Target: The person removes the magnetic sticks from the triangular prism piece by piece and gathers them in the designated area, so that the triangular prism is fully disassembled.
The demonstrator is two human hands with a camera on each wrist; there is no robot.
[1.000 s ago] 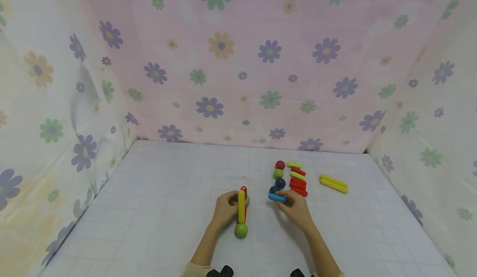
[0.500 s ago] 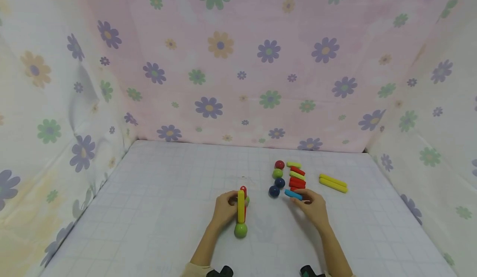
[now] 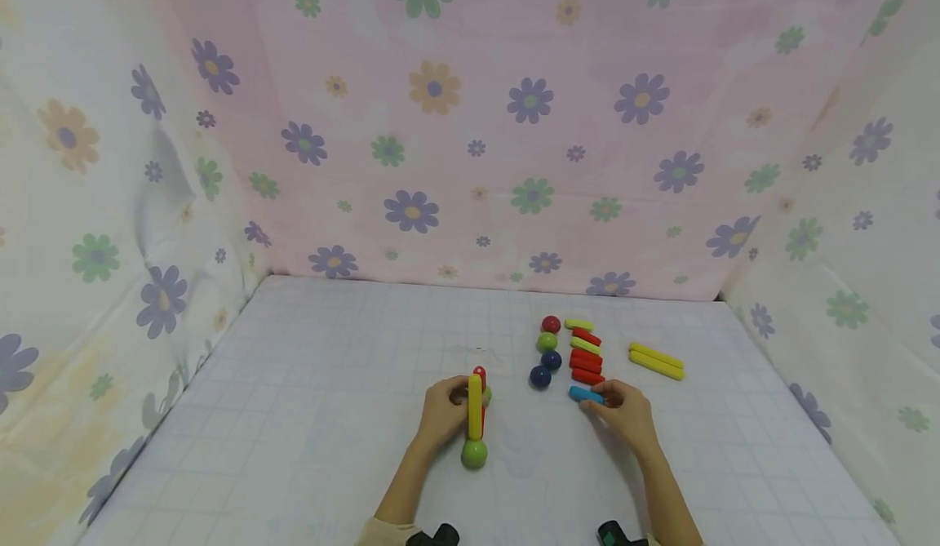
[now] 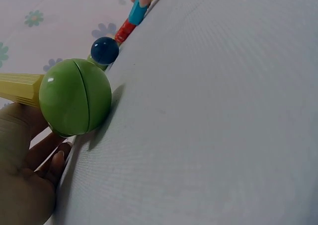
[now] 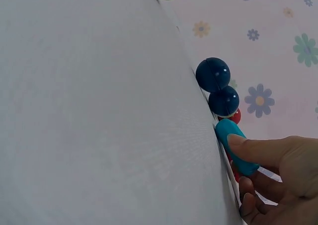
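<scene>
My left hand [image 3: 443, 412] holds an assembly of balls and sticks. In it are a yellow stick [image 3: 475, 407], a green ball [image 3: 474, 454] at its near end, a second green ball partly hidden behind, and red pieces [image 3: 480, 373]. In the left wrist view the near green ball [image 4: 74, 97] covers much of the assembly. My right hand [image 3: 626, 417] pinches a short blue stick [image 3: 585, 395] between thumb and fingers, low at the table, just nearer than a column of short red sticks [image 3: 587, 362]. Its thumb lies on top of the blue stick [image 5: 236, 148] in the right wrist view.
Left of the short sticks stands a column of balls: a red ball [image 3: 551, 324], a green ball [image 3: 547, 342] and two dark blue balls [image 3: 540, 377]. Light green sticks [image 3: 579, 325] lie among the red ones. Two long yellow sticks [image 3: 657, 361] lie farther right.
My right hand has moved right with the blue stick, away from the dark blue balls, then lowered it to the near end of the short-stick column. My left hand has stayed in place.
</scene>
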